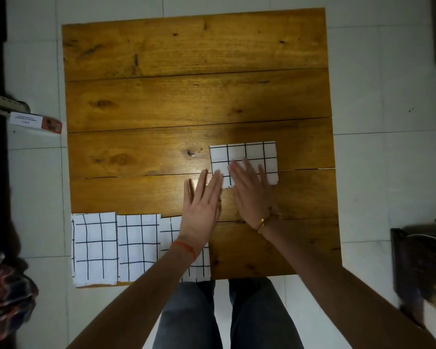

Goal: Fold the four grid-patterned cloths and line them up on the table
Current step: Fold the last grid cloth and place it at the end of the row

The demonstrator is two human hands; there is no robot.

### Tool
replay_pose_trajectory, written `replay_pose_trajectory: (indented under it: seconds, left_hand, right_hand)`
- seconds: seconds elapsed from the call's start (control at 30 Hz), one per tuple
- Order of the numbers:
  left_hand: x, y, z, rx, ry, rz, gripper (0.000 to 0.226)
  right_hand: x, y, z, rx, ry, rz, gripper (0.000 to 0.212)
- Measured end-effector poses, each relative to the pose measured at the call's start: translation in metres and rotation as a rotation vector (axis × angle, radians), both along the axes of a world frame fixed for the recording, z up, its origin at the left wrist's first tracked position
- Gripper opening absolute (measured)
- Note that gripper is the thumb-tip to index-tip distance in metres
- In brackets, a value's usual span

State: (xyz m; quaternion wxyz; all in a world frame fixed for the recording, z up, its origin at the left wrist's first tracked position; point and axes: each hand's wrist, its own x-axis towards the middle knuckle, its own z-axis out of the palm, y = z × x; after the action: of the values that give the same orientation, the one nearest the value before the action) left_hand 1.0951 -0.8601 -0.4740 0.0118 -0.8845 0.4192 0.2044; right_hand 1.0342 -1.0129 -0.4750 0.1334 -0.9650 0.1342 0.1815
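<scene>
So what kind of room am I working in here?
Probably a room in a home: a plank wooden table stands on pale tiled floor, with a dark wooden chair at the right and patterned fabric heaped at the left.

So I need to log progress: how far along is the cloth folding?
Three folded cloths already sit in a row along the table's near edge. The fourth cloth, folded, lies apart under both open hands. Left: move it into the row.
</scene>
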Motion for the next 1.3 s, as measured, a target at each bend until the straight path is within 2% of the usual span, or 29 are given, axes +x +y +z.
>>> replay_pose_trajectory:
  seconds: [0.1, 0.27, 0.47, 0.57, 0.67, 0.8, 0.87, 1.0, 1.17, 1.3]
  left_hand:
    - [-0.017, 0.006, -0.003, 0.080, 0.066, 0.056, 0.069]
    - [-0.023, 0.005, -0.007, 0.162, 0.140, 0.092, 0.067]
    - [-0.022, 0.006, -0.004, 0.171, 0.167, 0.104, 0.066]
    - [-0.022, 0.006, -0.003, 0.175, 0.183, 0.098, 0.064]
    - [-0.021, 0.007, -0.001, 0.184, 0.181, 0.079, 0.064]
    - [-0.016, 0.005, 0.002, 0.155, 0.166, 0.076, 0.063]
    - [-0.013, 0.003, 0.004, 0.115, 0.144, 0.107, 0.065]
    - [-0.009, -0.007, 0.009, 0.054, 0.083, 0.125, 0.070]
    - [-0.003, -0.022, 0.003, 0.157, 0.078, 0.153, 0.068]
    - [-0.002, -0.025, -0.003, 0.203, 0.112, 0.161, 0.068]
  right_hand:
    - [-0.006, 0.028, -0.007, -0.017, 0.042, 0.091, 0.060]
    - [-0.024, 0.028, -0.016, -0.018, 0.136, 0.073, 0.058]
    - [-0.077, -0.021, -0.013, -0.085, 0.169, -0.133, 0.059]
    - [-0.090, -0.036, -0.010, -0.113, 0.170, -0.157, 0.062]
    - [-0.079, -0.038, -0.006, -0.097, 0.067, -0.187, 0.058]
    - [-0.048, -0.041, 0.005, -0.030, -0.164, -0.326, 0.042]
    - [-0.027, -0.046, 0.009, -0.009, -0.213, -0.342, 0.034]
    - [0.019, -0.053, 0.012, 0.077, -0.180, -0.151, 0.041]
    - [0.054, -0.040, 0.006, 0.034, -0.011, 0.250, 0.052]
    - [0.063, -0.032, -0.004, 0.012, 0.022, 0.418, 0.054]
